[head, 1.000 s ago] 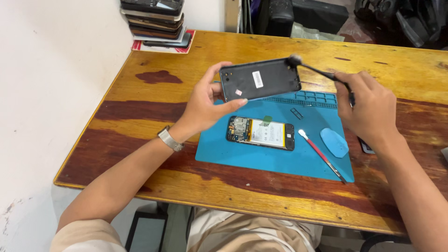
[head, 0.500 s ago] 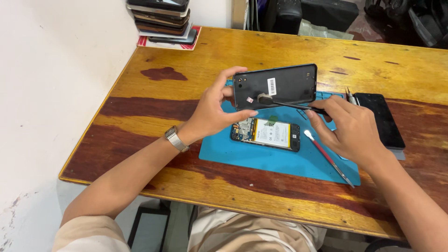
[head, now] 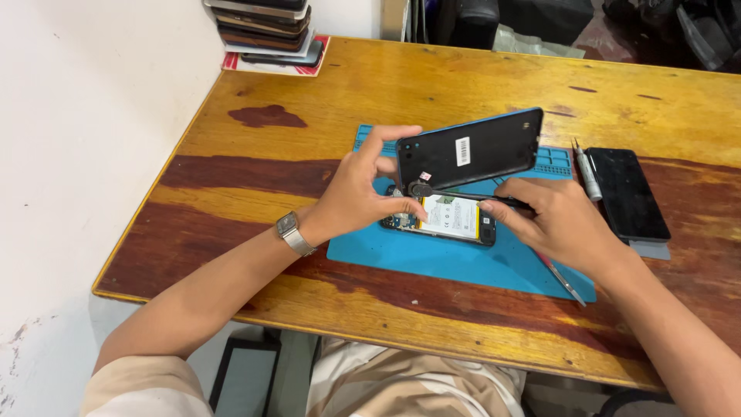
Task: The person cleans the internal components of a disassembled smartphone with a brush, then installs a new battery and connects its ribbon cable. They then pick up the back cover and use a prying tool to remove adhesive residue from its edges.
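the left hand [head: 351, 201] pinches the black back cover [head: 471, 150], the right hand [head: 559, 224] at 3 o'clock grips a thin tool [head: 463, 197]; better keep the cover steady and press lightly.

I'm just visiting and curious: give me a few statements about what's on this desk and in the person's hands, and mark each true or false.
1. The left hand holds a black phone back cover tilted above the blue mat. True.
2. The right hand is empty. False: it holds a thin black brush whose tip is at the cover's lower corner.
3. An opened phone lies on the mat. True.
4. The stack of phones sits on the mat. False: it sits at the table's far corner, by the wall.
5. A watch is on the left wrist. True.
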